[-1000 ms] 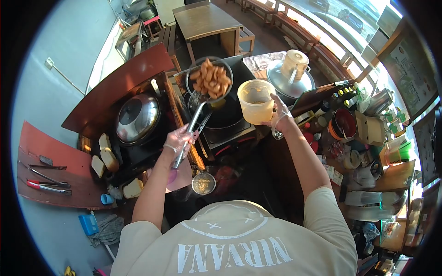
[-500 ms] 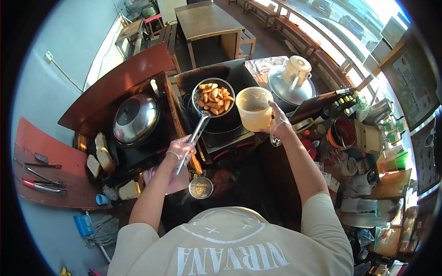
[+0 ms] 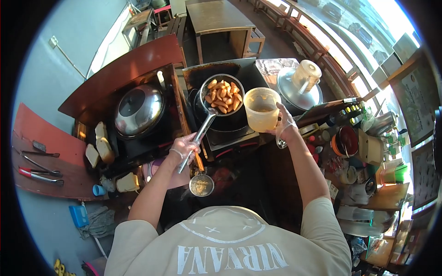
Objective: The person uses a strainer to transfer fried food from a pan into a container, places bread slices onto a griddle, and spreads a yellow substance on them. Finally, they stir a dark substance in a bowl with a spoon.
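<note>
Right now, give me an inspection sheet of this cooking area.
Surface: stove under dark pan; its top mostly hidden.
Things: strainer of browned pieces above the pan; tub beside it.
Clutter: bread and tongs at left, crowded containers at right.
Hands: left grips the strainer's handle, right the tub; both gloved.
Cables: cable or conduit runs down from wall socket.
Surroundings: table ahead, benches beyond.

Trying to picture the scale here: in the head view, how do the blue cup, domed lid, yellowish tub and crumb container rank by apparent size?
Largest to smallest:
Domed lid
Yellowish tub
Crumb container
Blue cup
</note>
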`<state>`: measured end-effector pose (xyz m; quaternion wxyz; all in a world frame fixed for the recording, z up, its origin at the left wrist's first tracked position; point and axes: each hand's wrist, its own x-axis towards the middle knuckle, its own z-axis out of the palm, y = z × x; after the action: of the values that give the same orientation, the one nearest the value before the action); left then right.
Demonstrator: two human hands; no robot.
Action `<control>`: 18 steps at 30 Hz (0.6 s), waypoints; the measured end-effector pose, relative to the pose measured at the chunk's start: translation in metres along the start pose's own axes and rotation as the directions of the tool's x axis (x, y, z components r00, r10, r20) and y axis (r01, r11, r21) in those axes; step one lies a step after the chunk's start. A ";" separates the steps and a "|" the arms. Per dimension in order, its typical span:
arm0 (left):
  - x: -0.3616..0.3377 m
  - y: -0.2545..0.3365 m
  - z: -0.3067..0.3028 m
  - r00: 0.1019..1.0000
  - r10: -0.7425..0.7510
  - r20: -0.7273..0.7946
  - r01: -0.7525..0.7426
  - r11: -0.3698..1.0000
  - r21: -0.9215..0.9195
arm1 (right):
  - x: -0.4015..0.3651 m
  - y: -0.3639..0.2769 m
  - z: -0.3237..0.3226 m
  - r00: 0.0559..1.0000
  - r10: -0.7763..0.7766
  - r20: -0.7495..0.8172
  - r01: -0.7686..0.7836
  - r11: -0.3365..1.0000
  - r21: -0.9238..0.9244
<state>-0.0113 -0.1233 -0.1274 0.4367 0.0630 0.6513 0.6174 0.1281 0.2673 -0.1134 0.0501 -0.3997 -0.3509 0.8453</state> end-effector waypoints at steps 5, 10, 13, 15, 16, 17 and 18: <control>-0.006 0.011 0.002 0.999 0.020 0.051 -0.019 1.000 -0.015 | 0.001 0.002 -0.004 0.999 -0.029 -0.038 0.030 1.000 0.007; -0.011 0.015 0.001 1.000 -0.014 0.020 0.014 1.000 0.022 | -0.004 -0.001 -0.002 0.998 -0.052 0.034 0.055 0.994 -0.090; -0.016 0.039 0.004 0.998 0.046 0.045 -0.047 0.999 0.012 | -0.008 -0.001 0.003 0.996 -0.075 -0.047 0.072 0.995 -0.068; -0.022 0.046 0.005 0.989 0.145 0.023 -0.144 0.989 -0.021 | -0.006 -0.006 0.001 0.998 -0.029 -0.058 0.030 1.000 0.009; -0.023 0.045 0.003 0.978 0.209 0.021 -0.208 0.977 -0.044 | -0.004 -0.007 -0.001 0.998 -0.030 -0.059 0.031 0.999 0.014; -0.024 0.045 0.004 0.978 0.209 0.022 -0.208 0.977 -0.041 | -0.002 -0.007 -0.003 0.997 -0.033 -0.071 0.034 0.999 0.011; -0.026 0.043 0.006 0.981 0.193 0.000 -0.193 0.980 -0.055 | -0.003 -0.007 -0.002 0.996 -0.036 -0.082 0.037 0.999 0.006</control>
<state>-0.0113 -0.1250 -0.0764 0.3781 0.1156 0.6239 0.6741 0.1296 0.2729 -0.1078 0.0815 -0.4271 -0.3526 0.8286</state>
